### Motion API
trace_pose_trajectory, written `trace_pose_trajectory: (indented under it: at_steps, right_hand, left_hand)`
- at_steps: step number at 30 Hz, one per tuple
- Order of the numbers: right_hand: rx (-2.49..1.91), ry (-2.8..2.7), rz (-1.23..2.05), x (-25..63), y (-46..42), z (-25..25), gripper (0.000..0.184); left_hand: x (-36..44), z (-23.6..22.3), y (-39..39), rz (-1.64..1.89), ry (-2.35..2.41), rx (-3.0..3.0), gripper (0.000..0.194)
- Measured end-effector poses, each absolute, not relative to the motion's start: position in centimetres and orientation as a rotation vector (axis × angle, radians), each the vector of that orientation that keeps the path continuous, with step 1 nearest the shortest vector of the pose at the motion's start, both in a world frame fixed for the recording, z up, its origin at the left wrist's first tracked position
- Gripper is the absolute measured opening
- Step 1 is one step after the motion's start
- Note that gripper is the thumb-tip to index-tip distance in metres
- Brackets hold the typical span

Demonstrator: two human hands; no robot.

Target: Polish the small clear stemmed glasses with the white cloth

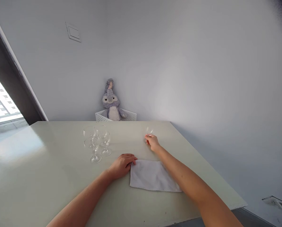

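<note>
My right hand (151,142) is closed around a clear stemmed glass (149,130) over the far right part of the table; its bowl shows above my fingers, while the lower part is mostly covered. A folded white cloth (152,175) lies flat in front of me, its right side partly behind my right forearm. My left hand (124,164) rests palm down on the table, with its fingertips at the cloth's upper left corner. To the left of that hand, several clear stemmed glasses stand upright close together, among them a near glass (95,157) and one beside it (106,152).
The pale table (48,183) ends at a slanting right edge near the wall. Behind its far edge, a grey plush toy (114,112) sits in a white perforated basket (131,116). A light switch (73,32) is on the wall, and a window (2,97) is at far left.
</note>
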State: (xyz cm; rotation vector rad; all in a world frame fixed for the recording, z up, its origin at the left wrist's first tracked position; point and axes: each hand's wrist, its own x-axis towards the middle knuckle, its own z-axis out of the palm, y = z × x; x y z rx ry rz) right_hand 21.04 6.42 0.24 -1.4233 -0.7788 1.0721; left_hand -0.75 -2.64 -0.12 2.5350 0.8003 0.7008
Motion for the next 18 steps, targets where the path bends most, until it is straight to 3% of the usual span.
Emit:
trace_pose_trajectory:
  at_steps: [10, 18]
  right_hand:
    - [-1.231, -1.061, 1.347, 9.1, 3.8, 0.4, 0.017]
    - [-1.218, -1.118, 1.448, 11.1, 2.3, 1.5, 0.027]
  left_hand:
    - [-0.8, -0.2, -2.6, 0.757, 0.809, 2.494, 0.036]
    - [-1.0, -0.2, -2.5, 0.742, 0.8, 2.491, 0.036]
